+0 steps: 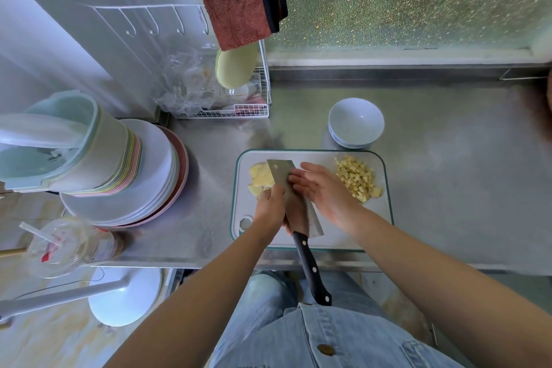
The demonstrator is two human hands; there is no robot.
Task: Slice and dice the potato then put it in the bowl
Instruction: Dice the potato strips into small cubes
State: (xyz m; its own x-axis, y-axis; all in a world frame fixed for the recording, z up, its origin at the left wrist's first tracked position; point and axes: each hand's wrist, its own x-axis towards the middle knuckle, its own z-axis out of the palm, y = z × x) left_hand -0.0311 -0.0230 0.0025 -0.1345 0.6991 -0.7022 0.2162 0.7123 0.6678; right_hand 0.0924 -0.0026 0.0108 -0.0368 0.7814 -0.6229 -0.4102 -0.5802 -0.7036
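A white cutting board [243, 203] lies on the steel counter. Potato slices [260, 178] are heaped on its left part, and a pile of diced potato [358, 178] sits at its right end. My left hand [268, 209] grips the cleaver [279, 173] by the back of its blade, near the heel, with the black handle pointing toward me. The blade is held tilted over the board's middle. My right hand [322, 191] has straight fingers touching the flat of the blade. An empty white bowl [355, 116] stands just beyond the board.
A stack of plates [155, 188] with a pale green lidded container [56, 140] on top stands to the left. A wire rack [239, 107] with bags and cloths is at the back left. A plastic cup [62, 245] sits near the counter's front left edge.
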